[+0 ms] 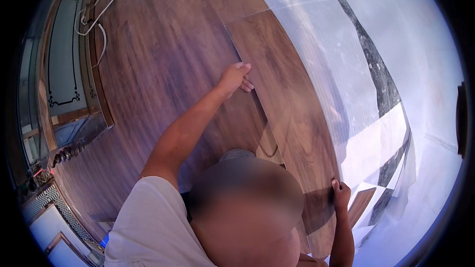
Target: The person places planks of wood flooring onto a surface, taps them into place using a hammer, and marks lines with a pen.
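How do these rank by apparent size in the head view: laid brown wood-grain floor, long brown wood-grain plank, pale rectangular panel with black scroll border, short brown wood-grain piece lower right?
Laid floor
Long plank
Pale panel
Short piece
Panel seems farther off; its true size is unsure.

A plank (287, 79) is lying between floorboards (163, 44) on its left and a sheet (316, 44) on its right; the left hand (237, 80) is resting at its left edge, the right hand (341, 195) at its right.
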`<state>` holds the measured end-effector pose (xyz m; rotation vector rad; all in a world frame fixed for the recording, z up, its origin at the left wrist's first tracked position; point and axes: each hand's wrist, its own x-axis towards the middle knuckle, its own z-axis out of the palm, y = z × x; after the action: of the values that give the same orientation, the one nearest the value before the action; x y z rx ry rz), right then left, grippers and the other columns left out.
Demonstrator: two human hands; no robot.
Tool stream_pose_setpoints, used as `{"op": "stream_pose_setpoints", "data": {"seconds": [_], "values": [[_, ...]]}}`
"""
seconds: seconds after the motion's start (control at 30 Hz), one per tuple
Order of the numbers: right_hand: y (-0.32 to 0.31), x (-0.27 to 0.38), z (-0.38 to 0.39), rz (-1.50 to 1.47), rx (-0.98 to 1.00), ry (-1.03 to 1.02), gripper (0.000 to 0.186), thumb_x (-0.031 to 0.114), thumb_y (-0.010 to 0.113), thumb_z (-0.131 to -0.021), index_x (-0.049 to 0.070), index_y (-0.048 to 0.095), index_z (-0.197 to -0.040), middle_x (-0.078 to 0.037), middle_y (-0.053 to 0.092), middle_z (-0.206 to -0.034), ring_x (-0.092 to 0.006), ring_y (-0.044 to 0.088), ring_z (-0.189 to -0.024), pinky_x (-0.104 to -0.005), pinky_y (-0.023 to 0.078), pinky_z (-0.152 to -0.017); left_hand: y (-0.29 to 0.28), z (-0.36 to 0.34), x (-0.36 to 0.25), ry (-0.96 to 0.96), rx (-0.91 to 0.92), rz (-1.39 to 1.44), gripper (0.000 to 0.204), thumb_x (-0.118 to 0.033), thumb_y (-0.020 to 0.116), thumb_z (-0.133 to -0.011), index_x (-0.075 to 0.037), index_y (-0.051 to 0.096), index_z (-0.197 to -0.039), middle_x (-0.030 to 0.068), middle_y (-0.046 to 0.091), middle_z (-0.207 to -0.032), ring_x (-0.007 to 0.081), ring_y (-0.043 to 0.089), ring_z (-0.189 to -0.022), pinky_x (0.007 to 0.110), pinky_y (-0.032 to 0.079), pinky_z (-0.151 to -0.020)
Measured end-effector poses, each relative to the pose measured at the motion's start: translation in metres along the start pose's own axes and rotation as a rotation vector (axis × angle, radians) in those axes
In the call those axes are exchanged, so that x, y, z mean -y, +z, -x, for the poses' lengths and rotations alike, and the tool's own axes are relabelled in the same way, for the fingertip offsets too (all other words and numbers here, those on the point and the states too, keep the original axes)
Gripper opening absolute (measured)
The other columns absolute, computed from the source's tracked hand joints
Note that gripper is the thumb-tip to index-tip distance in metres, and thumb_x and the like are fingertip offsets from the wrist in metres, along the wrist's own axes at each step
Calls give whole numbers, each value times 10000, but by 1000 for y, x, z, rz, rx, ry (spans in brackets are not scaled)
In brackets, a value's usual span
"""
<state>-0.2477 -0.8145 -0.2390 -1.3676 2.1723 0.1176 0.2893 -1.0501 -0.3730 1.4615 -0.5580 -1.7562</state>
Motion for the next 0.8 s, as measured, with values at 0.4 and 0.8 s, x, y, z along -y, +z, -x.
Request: {"op": "stream_pose_setpoints", "data": {"seconds": [0.4, 0.8], "values": [[-32, -12, 4, 16, 77, 38, 574, 472, 688, -923, -77, 627, -763, -156, 525, -601, -216, 490, -580, -414, 408, -579, 0, 1, -4, -1, -7, 27, 410, -345, 539, -1048, 56, 525, -1132, 121, 573, -778, 258, 675, -611, 360, 564, -523], [-78, -13, 2, 273, 219, 65, 784, 691, 655, -872, -92, 678, -840, -124, 549, -606, -181, 506, -615, -406, 434, -586, 9, 4, -15, -59, -56, -68, 417, -335, 530, -1050, 76, 578, -1089, 173, 647, -695, 237, 654, -538, 344, 533, -465]]}}
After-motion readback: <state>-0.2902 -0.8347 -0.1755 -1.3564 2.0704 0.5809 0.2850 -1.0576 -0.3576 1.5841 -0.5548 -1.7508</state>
